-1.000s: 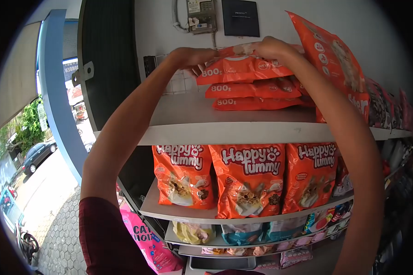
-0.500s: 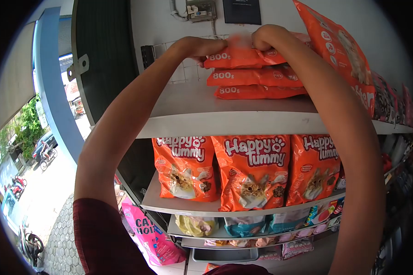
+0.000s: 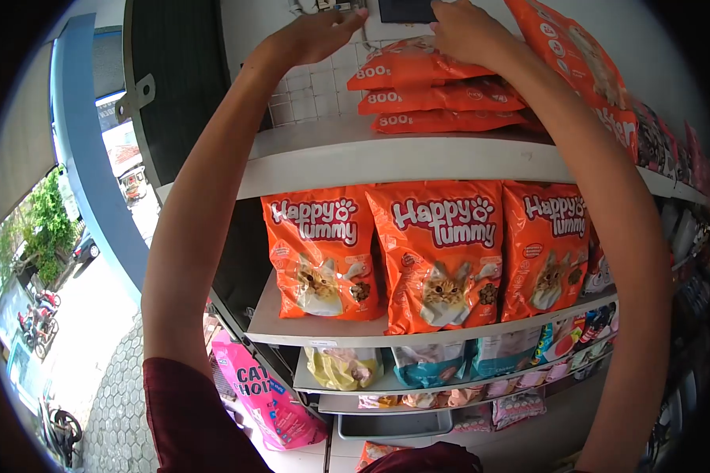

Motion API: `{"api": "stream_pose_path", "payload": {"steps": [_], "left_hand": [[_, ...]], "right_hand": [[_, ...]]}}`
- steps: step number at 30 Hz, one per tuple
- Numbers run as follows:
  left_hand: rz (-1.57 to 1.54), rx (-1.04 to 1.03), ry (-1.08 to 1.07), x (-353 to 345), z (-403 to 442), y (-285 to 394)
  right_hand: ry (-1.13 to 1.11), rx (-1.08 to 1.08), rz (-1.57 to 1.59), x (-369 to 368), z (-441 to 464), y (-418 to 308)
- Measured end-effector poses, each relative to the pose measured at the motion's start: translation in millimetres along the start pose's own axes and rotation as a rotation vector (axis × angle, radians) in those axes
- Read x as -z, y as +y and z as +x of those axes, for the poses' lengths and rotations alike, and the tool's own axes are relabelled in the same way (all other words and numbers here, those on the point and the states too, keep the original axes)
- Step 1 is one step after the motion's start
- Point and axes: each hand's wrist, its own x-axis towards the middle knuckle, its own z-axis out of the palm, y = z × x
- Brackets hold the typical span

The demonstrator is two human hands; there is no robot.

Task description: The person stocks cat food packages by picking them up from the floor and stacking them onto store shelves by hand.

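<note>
Both arms reach up over the top shelf (image 3: 450,158), where orange 800 g bags lie flat in a stack. My left hand (image 3: 314,35) is raised beyond the stack's left end, apart from the bags, with nothing in it and its fingers stretched out. Over the back of the uppermost bag (image 3: 402,69) is my right hand (image 3: 473,33), its fingers loosely bent and holding nothing I can see; whether it touches the bag I cannot tell. Beneath the uppermost one lie a middle bag (image 3: 442,98) and a bottom bag (image 3: 450,121).
A larger orange bag (image 3: 576,59) leans upright right of the stack. Happy Tummy bags (image 3: 442,260) stand on the shelf below. A pink Cat Choize bag (image 3: 264,394) stands low at left, beside a dark door panel (image 3: 177,87). A grey tray (image 3: 394,426) sits at the bottom.
My hands have come off the uppermost bag; the left has moved up and left, the right slightly up. The stack stays on the shelf, and the view has tilted downward.
</note>
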Motion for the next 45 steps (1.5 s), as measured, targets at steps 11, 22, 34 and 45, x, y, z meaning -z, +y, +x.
{"api": "stream_pose_path", "payload": {"steps": [11,22,34,45], "left_hand": [[-0.36,-0.125,0.3,23,-158,-12],[-0.361,0.535,0.692,-66,-434,52],[-0.121,1.229,0.67,-175,-573,183],[-0.212,1.881,0.541,-450,-858,201]], "right_hand": [[0.475,0.171,0.428,23,-130,-60],[0.25,0.405,1.222,-116,-302,-44],[-0.945,0.458,1.663,-258,-442,-68],[-1.639,0.15,1.289,-470,-736,-133]]}}
